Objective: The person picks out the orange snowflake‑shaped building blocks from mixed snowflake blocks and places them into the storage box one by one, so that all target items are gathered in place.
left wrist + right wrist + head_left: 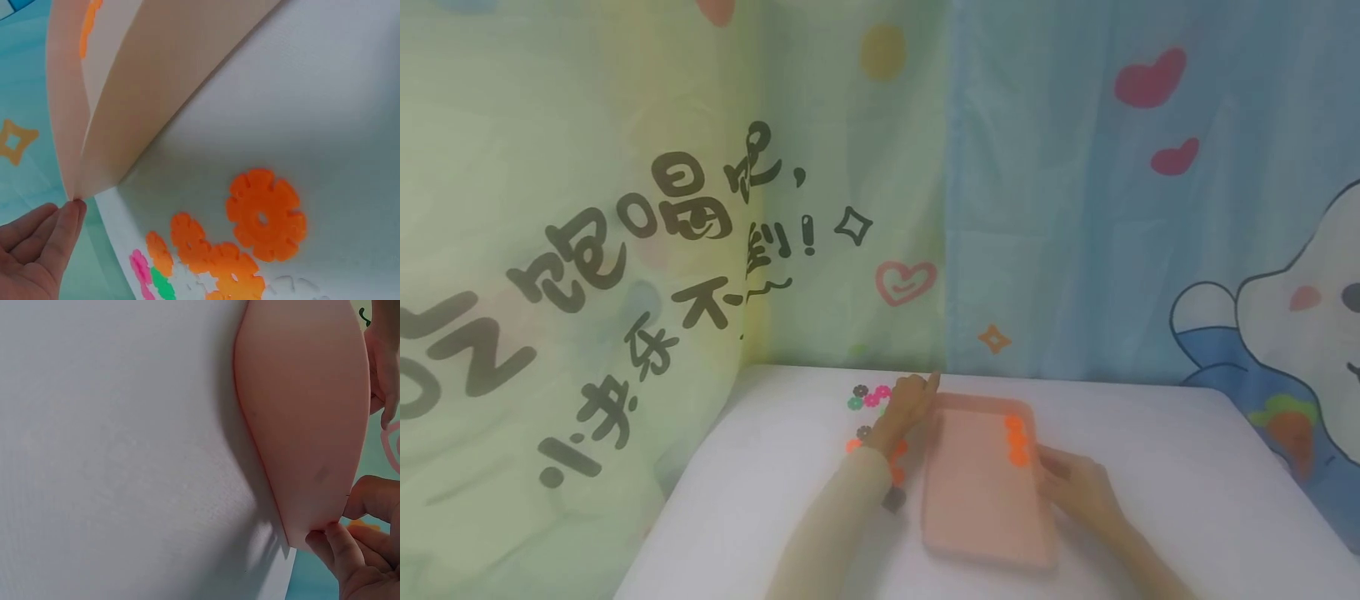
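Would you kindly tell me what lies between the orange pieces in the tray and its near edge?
Only bare floor of the pink tray, in the head view.

Two hands (910,406) (1081,490) flank a pink tray (977,517) holding orange pieces (1017,442) on a white table (737,500).

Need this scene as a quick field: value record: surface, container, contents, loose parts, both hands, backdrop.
surface: white table
container: pink tray
contents: orange flower-shaped pieces, in a row along the tray's right side
loose parts: orange flower, pink flower, green flower and others, left of tray
left hand: fingertips touching tray's far-left corner
right hand: pinches tray's right rim
backdrop: printed curtain
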Action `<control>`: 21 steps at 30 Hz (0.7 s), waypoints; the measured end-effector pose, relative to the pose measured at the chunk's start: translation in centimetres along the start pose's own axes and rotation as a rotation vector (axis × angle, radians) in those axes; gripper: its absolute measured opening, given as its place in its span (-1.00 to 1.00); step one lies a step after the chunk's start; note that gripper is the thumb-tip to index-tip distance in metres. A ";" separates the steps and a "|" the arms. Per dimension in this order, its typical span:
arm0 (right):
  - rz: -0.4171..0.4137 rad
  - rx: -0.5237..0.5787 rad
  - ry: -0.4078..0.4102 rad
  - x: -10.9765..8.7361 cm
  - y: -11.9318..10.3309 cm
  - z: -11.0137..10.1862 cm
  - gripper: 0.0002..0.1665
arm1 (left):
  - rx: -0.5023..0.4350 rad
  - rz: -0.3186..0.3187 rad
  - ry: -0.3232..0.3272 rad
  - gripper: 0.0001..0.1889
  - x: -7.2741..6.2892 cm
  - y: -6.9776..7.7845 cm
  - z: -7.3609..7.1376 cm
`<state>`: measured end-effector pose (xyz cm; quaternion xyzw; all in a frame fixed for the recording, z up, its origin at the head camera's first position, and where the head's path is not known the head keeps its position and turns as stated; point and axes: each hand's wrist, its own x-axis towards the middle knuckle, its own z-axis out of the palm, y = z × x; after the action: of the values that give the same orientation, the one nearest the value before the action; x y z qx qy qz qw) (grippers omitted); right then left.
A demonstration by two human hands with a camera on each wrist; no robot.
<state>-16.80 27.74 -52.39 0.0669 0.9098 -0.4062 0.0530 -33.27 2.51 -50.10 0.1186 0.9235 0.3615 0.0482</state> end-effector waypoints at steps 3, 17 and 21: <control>0.010 -0.003 0.004 -0.2 -0.1 0.0 -0.28 | -0.006 -0.004 -0.004 -0.38 0.0 -0.2 0.3; -0.055 0.015 0.006 1.0 1.9 0.3 -0.24 | -0.016 0.004 -0.008 -0.40 -0.7 0.2 -0.4; -0.069 -0.008 0.009 0.6 1.2 0.1 -0.28 | -0.004 -0.001 -0.011 -0.41 -0.7 0.2 -0.4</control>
<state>-17.22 28.52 -53.38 0.0372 0.9134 -0.4039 0.0351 -32.61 2.18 -49.67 0.1202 0.9227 0.3625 0.0535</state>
